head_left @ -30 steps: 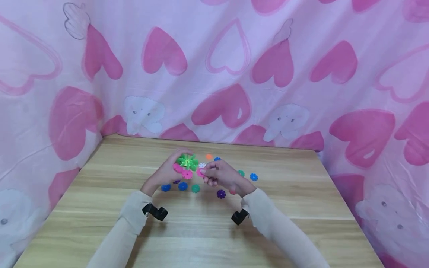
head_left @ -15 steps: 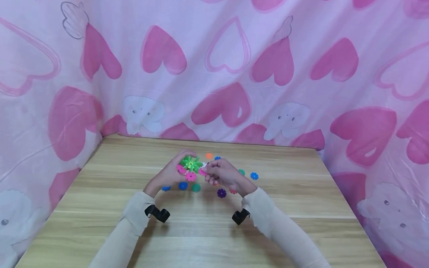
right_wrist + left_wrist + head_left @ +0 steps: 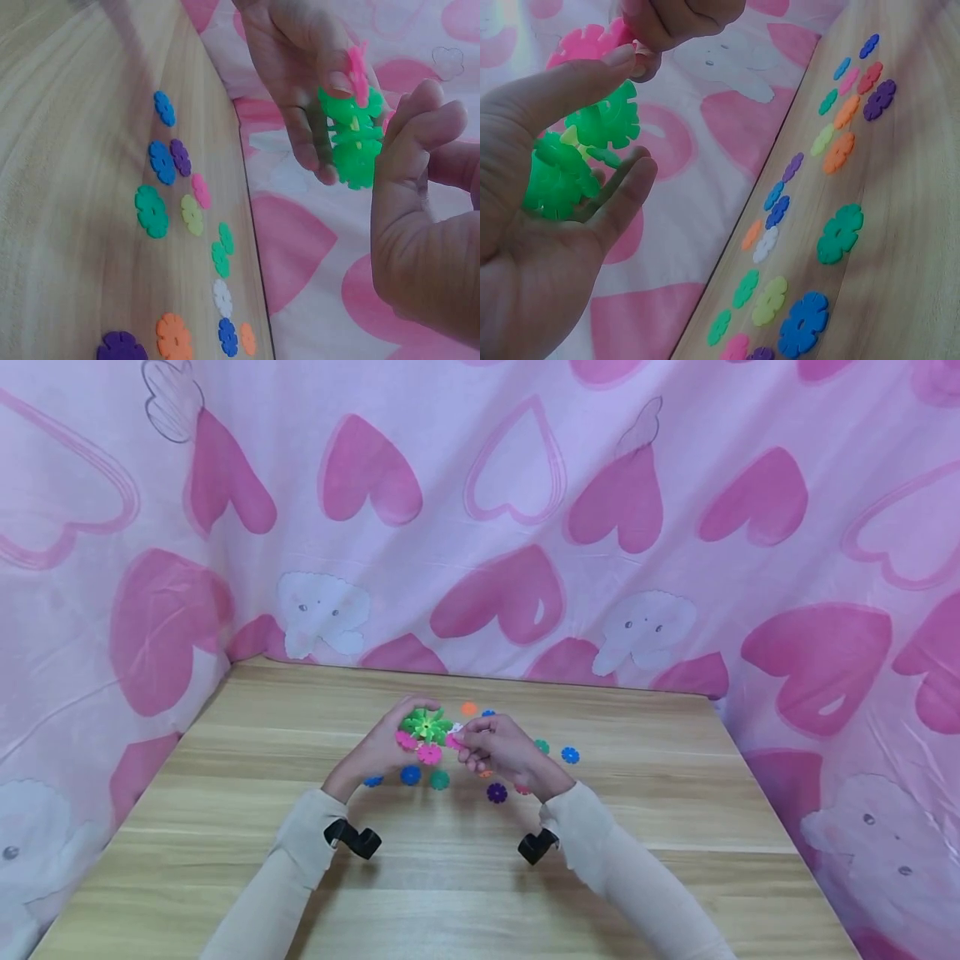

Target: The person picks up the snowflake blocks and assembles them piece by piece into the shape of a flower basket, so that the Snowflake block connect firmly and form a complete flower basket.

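Above the table, my left hand (image 3: 375,747) holds a cluster of interlocked green flower-shaped plastic discs (image 3: 426,725), with a yellow bit at its centre. Pink flower discs (image 3: 430,754) are joined to its near side. In the left wrist view, my thumb lies along the cluster (image 3: 562,180) and the other fingers reach beneath it. My right hand (image 3: 501,750) pinches a pink disc (image 3: 453,741) at the cluster's right side; its fingertips hide part of that disc. Whether this disc is slotted into the green discs cannot be told. The right wrist view shows the green stack (image 3: 356,146) edge-on.
Loose flower discs lie flat on the wooden table (image 3: 450,877) beneath and around the hands: purple (image 3: 497,792), green (image 3: 439,779), blue (image 3: 570,755), orange (image 3: 468,708), white (image 3: 223,298) and others. A pink heart-patterned curtain (image 3: 495,593) borders the table's back and sides.
Over the last second my left hand has shifted slightly right with the cluster, closer to the pink disc in my right hand. Since half a second ago, both hands have hardly moved.
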`<state>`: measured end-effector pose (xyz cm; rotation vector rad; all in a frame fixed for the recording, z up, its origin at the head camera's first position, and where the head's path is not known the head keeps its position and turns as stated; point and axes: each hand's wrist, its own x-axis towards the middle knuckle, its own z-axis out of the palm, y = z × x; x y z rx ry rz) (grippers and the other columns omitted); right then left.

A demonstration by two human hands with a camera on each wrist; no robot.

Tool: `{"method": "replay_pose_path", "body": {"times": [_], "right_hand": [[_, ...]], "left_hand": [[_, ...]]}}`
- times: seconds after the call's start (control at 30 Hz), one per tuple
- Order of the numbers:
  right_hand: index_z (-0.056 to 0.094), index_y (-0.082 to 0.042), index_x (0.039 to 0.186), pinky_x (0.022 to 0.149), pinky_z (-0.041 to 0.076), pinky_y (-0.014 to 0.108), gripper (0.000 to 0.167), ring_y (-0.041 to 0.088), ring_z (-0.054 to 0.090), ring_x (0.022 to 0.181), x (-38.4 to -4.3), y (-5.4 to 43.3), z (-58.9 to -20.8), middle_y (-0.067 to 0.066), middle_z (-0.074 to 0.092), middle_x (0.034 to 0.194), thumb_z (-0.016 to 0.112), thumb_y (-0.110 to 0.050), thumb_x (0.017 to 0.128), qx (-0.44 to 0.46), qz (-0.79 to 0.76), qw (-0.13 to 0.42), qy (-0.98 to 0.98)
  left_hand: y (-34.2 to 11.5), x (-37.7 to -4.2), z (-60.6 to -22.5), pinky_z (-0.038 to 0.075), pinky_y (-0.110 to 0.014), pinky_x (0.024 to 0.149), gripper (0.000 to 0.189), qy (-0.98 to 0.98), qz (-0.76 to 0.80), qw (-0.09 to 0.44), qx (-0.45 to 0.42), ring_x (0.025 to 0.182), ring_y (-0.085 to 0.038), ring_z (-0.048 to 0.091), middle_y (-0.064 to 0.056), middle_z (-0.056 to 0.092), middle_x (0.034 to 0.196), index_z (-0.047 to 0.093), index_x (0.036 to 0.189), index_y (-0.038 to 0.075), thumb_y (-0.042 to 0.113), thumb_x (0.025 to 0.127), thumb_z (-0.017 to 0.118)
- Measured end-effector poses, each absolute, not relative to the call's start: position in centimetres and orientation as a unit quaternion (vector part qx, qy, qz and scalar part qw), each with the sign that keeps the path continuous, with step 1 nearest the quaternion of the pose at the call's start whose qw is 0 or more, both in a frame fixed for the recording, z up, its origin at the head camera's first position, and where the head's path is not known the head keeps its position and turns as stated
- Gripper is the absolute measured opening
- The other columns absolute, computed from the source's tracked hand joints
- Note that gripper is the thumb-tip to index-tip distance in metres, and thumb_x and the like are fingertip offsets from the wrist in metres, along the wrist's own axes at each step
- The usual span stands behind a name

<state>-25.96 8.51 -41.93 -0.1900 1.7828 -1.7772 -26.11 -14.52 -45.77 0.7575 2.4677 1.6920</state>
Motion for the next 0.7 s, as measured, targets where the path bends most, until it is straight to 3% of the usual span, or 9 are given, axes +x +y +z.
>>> {"method": "replay_pose_path", "body": {"times": [0.7], "right_hand": [[0.06, -0.001, 0.101, 0.05, 0.047, 0.017, 0.011, 0.008, 0.06, 0.056, -26.24, 9.12, -42.78, 0.001, 0.067, 0.07, 0.059, -0.011, 0.1, -0.084, -0.653, 0.299, 0.69]], "left_hand": [[-13.57, -25.61, -45.23, 0.044, -0.057, 0.109, 0.065, 0.828, 0.495, -0.018, 0.263, 0.131, -0.042, 0.047, -0.02, 0.043, 0.139, 0.051, 0.135, 0.009, -0.001, 0.078, 0.081]]}}
